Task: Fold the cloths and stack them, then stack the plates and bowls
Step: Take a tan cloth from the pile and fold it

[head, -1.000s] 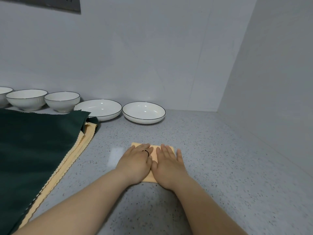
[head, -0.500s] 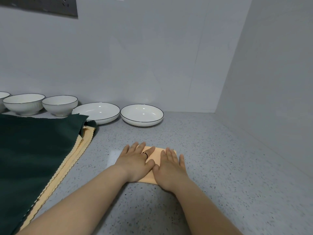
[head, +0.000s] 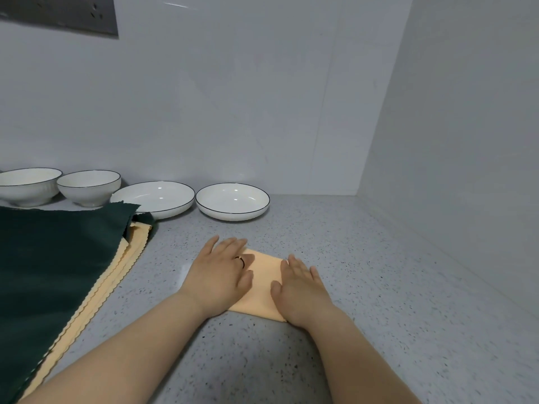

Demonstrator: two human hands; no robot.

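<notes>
A small folded peach cloth (head: 264,282) lies flat on the speckled grey counter (head: 379,287). My left hand (head: 220,275), with a ring on one finger, rests palm down on its left part. My right hand (head: 300,290) rests palm down on its right part; a strip of cloth shows between them. On the left lies a spread dark green cloth (head: 52,263) over unfolded peach cloths (head: 116,281) with scalloped edges. Two white plates (head: 157,196) (head: 233,199) and two white bowls (head: 89,186) (head: 27,185) stand in a row along the back wall.
White walls close the counter at the back and on the right, meeting in a corner (head: 358,193). A grey socket panel (head: 64,13) is on the wall at top left.
My hands, side by side and touching before, have slid apart across the folded peach cloth, left hand leftward and right hand rightward. The camera has tilted, shifting the view.
</notes>
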